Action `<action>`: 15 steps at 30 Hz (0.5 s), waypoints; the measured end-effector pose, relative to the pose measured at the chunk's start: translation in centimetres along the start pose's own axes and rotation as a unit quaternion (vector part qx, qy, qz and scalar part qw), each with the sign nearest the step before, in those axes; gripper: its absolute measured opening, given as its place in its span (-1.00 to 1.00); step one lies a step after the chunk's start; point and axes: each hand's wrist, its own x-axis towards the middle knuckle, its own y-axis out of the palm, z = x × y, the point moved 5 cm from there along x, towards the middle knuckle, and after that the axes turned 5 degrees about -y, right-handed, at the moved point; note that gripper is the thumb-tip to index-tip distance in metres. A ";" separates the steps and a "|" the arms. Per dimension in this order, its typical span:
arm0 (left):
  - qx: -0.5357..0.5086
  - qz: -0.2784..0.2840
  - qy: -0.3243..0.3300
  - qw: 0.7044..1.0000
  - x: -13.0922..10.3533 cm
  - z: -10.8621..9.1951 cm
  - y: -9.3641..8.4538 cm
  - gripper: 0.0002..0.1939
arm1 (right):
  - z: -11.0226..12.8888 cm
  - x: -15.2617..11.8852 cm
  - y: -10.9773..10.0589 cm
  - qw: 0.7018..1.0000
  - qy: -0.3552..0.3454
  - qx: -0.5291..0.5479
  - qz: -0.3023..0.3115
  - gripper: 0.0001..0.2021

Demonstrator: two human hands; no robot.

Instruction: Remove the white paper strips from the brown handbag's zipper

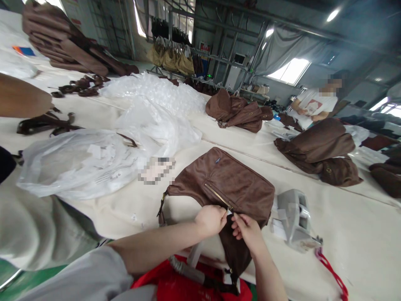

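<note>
A brown handbag point(232, 175) lies on the cream-covered table in front of me, with a brass zipper point(217, 195) running across it. At the zipper's lower right end, my left hand point(212, 219) is closed, its fingertips pinching a small white piece point(229, 212). Just to the right, my right hand point(247, 232) has thumb and forefinger pressed together beside that piece; what they hold is too small to make out. The strap part of the bag hangs down toward my lap. A grey tape dispenser point(294, 217) stands right of the bag.
Left of the bag lie a clear plastic bag point(78, 163) and a blurred-out phone-like item point(156, 170). More brown bags point(238, 110) are piled farther back, and others point(319, 150) lie at the right. Another person's arm point(23, 97) reaches in from the left; a co-worker point(316, 104) stands beyond.
</note>
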 end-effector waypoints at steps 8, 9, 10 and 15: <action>0.162 0.020 0.115 0.980 -1.0 -1.7 1.4 -0.75 | 4.7 -0.1 -0.4 0.954 -0.094 -0.275 -0.069 -0.51; 0.165 0.015 0.111 0.980 -1.0 -1.7 1.5 -0.73 | 5.1 0.0 -0.2 0.942 -0.113 -0.308 -0.071 -0.55; 0.164 0.012 0.110 0.980 -1.0 -1.7 1.6 -0.71 | 5.4 0.1 -0.1 0.934 -0.126 -0.328 -0.071 -0.59; 0.094 0.026 0.076 0.992 -0.9 -1.4 1.7 -0.73 | 3.9 0.3 0.5 0.956 -0.121 -0.264 -0.052 -0.68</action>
